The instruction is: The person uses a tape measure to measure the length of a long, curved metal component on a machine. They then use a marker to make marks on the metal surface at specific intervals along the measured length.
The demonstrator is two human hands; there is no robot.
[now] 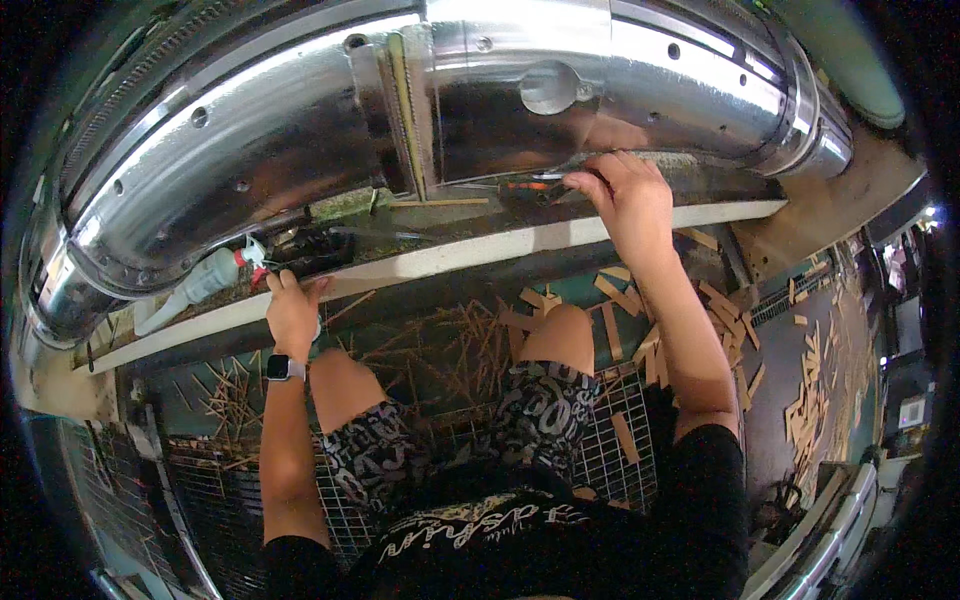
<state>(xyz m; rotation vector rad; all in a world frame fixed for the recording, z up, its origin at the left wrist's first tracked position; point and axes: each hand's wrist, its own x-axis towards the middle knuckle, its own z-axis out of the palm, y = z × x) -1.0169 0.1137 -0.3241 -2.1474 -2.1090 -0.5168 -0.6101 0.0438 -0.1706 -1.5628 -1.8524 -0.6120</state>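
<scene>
My left hand [293, 312], with a dark watch on the wrist, rests on the pale front edge of a ledge [480, 251], fingers curled over it beside a white spray bottle [195, 285] with a red trigger. My right hand [625, 195] reaches onto the ledge under a shiny steel machine housing [500, 110]. Its fingertips are closed around a small tool with an orange handle [528, 186] lying there. A thin wooden stick [440, 203] lies left of that tool. My bare knees show below the ledge.
Thin bamboo sticks litter the floor [440, 345] between my knees. Flat wood offcuts [720, 310] lie scattered on the right. I sit on a wire mesh grid [610, 440]. A curved metal rail [820, 530] runs at lower right.
</scene>
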